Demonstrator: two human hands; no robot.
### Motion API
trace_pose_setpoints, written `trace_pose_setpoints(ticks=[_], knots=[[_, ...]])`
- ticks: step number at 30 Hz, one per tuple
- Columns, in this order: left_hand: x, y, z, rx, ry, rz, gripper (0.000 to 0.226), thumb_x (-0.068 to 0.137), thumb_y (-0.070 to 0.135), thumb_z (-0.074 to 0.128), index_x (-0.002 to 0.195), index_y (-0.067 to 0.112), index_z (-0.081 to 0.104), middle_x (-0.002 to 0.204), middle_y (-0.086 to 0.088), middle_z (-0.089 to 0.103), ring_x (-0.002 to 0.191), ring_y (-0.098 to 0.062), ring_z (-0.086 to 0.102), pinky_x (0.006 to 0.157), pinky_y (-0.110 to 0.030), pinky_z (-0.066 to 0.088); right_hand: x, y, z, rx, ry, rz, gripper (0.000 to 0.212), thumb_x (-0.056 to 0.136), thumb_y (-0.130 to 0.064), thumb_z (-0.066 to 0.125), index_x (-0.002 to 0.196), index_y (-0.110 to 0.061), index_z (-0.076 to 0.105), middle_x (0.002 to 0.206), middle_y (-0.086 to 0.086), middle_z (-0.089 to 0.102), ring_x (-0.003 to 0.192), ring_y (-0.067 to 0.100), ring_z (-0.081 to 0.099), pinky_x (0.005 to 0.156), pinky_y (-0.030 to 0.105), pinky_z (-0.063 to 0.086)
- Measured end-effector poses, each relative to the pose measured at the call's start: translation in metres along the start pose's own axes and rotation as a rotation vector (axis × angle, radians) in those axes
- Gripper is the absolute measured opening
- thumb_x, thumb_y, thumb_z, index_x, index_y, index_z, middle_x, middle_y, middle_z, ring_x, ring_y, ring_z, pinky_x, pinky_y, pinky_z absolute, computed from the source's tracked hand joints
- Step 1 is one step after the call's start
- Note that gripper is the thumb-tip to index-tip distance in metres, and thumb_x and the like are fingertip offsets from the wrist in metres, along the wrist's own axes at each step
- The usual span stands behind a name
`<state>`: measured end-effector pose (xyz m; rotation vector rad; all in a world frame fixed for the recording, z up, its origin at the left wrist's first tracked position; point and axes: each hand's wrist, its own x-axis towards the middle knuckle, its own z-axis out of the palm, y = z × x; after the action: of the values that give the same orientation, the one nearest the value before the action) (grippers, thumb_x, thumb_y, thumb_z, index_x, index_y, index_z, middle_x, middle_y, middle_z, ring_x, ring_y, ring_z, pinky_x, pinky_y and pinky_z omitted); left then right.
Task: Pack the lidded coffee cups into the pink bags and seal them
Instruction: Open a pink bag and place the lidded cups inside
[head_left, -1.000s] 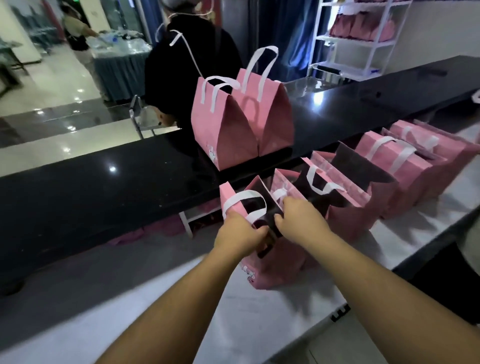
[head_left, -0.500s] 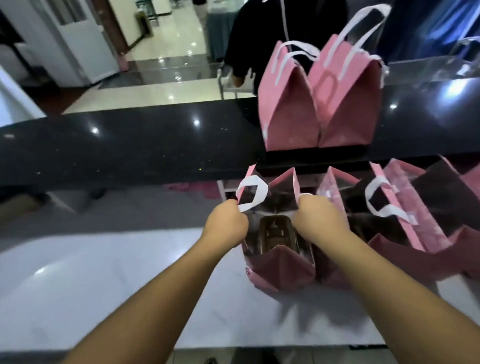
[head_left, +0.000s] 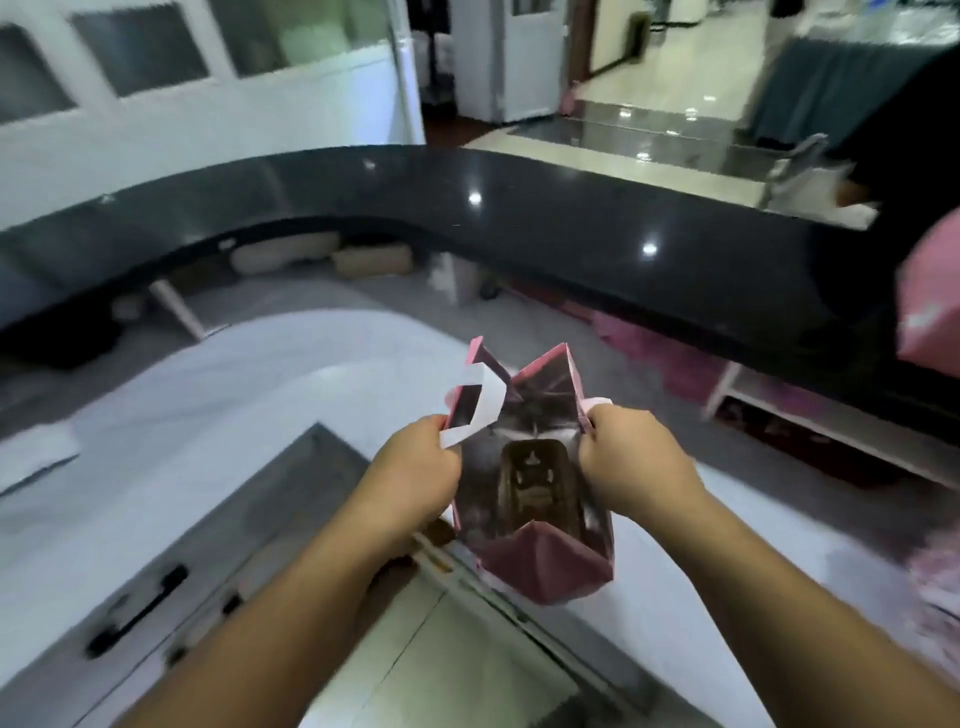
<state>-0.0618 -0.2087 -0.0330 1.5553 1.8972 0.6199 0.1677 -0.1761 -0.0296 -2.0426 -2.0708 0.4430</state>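
An open pink bag (head_left: 545, 564) with a white handle (head_left: 480, 402) hangs in the air in front of me, over the edge of the white counter (head_left: 208, 395). My left hand (head_left: 415, 475) grips its left rim and my right hand (head_left: 631, 465) grips its right rim, holding the mouth apart. Deep inside the silver-lined bag sits a dark brown holder (head_left: 535, 483); whether cups are in it I cannot tell. Another pink bag (head_left: 930, 306) shows blurred at the right edge.
A black raised counter top (head_left: 571, 228) curves across the view behind the white counter. Below me are grey cabinet fronts with black handles (head_left: 137, 610). A low white shelf (head_left: 831, 431) stands under the black counter at the right. The picture is motion-blurred.
The view has swung left; the row of pink bags and the two on the black counter have left the picture. Both hands have lifted the open bag off the counter and carried it left.
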Motion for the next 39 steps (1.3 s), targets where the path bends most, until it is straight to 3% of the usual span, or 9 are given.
trace_pose_setpoints(ticks=[3,6,10,16,19,27,31,35,39], knots=[[-0.032,-0.069,-0.06,-0.074,0.105,-0.103,0.021,0.098,0.038,0.047,0.097,0.038,0.067,0.086,0.016,0.072,0.077,-0.006,0.067,0.065,-0.029,0.053,-0.009,-0.084,0.029,-0.026,-0.022,-0.125,0.019,0.091,-0.025,0.052,0.073,-0.022,0.049,0.072,0.001,0.057,0.058,0.018,0.049,0.044,0.027,0.028],[-0.068,-0.139,-0.121,-0.102,0.208,-0.18,0.024,0.1,0.04,0.052,0.085,0.052,0.065,0.078,0.024,0.068,0.072,0.003,0.063,0.059,-0.02,0.045,-0.025,-0.169,0.059,0.023,-0.071,-0.224,0.026,0.092,-0.03,0.052,0.068,-0.021,0.052,0.071,0.002,0.061,0.058,0.019,0.051,0.047,0.027,0.032],[-0.112,-0.229,-0.189,-0.126,0.301,-0.308,0.026,0.1,0.052,0.052,0.104,0.033,0.069,0.094,0.013,0.072,0.084,-0.011,0.066,0.071,-0.031,0.053,-0.051,-0.27,0.098,0.092,-0.133,-0.342,0.033,0.09,-0.041,0.05,0.063,-0.023,0.05,0.062,-0.008,0.051,0.057,0.011,0.05,0.046,0.026,0.03],[-0.173,-0.321,-0.262,-0.204,0.451,-0.43,0.019,0.098,0.04,0.053,0.107,0.037,0.07,0.089,0.02,0.07,0.08,-0.005,0.064,0.06,-0.024,0.044,-0.076,-0.392,0.149,0.079,-0.225,-0.499,0.029,0.1,-0.032,0.051,0.074,-0.023,0.06,0.073,-0.002,0.064,0.063,0.016,0.059,0.049,0.027,0.04],[-0.192,-0.354,-0.288,-0.226,0.515,-0.492,0.021,0.101,0.038,0.053,0.114,0.035,0.069,0.093,0.023,0.068,0.083,-0.003,0.063,0.06,-0.021,0.042,-0.08,-0.444,0.168,0.063,-0.26,-0.571,0.031,0.102,-0.033,0.05,0.075,-0.022,0.061,0.068,-0.006,0.061,0.06,0.013,0.058,0.046,0.025,0.035],[-0.209,-0.423,-0.352,-0.22,0.645,-0.685,0.021,0.095,0.031,0.049,0.096,0.029,0.07,0.086,0.008,0.074,0.079,-0.014,0.068,0.069,-0.036,0.054,-0.063,-0.581,0.219,0.023,-0.416,-0.798,0.032,0.101,-0.029,0.05,0.073,-0.02,0.063,0.07,0.0,0.066,0.06,0.017,0.061,0.046,0.025,0.038],[-0.211,-0.449,-0.386,-0.205,0.737,-0.772,0.02,0.094,0.032,0.049,0.095,0.029,0.069,0.082,0.006,0.072,0.076,-0.014,0.066,0.065,-0.035,0.05,-0.053,-0.637,0.243,0.008,-0.475,-0.909,0.034,0.099,-0.031,0.05,0.075,-0.017,0.07,0.068,-0.002,0.069,0.057,0.014,0.063,0.045,0.026,0.043],[-0.213,-0.469,-0.414,-0.24,0.779,-0.825,0.022,0.098,0.028,0.051,0.108,0.03,0.071,0.095,0.009,0.074,0.088,-0.013,0.068,0.079,-0.039,0.055,-0.051,-0.675,0.266,0.052,-0.554,-0.962,0.039,0.097,-0.043,0.048,0.079,-0.018,0.071,0.068,-0.007,0.07,0.054,0.009,0.064,0.044,0.023,0.045],[-0.213,-0.489,-0.431,-0.271,0.81,-0.843,0.027,0.099,0.026,0.053,0.119,0.035,0.07,0.103,0.017,0.072,0.093,-0.004,0.065,0.081,-0.029,0.054,-0.055,-0.704,0.284,0.05,-0.601,-1.002,0.034,0.097,-0.042,0.05,0.079,-0.023,0.069,0.07,-0.01,0.07,0.056,0.008,0.065,0.045,0.021,0.046]])
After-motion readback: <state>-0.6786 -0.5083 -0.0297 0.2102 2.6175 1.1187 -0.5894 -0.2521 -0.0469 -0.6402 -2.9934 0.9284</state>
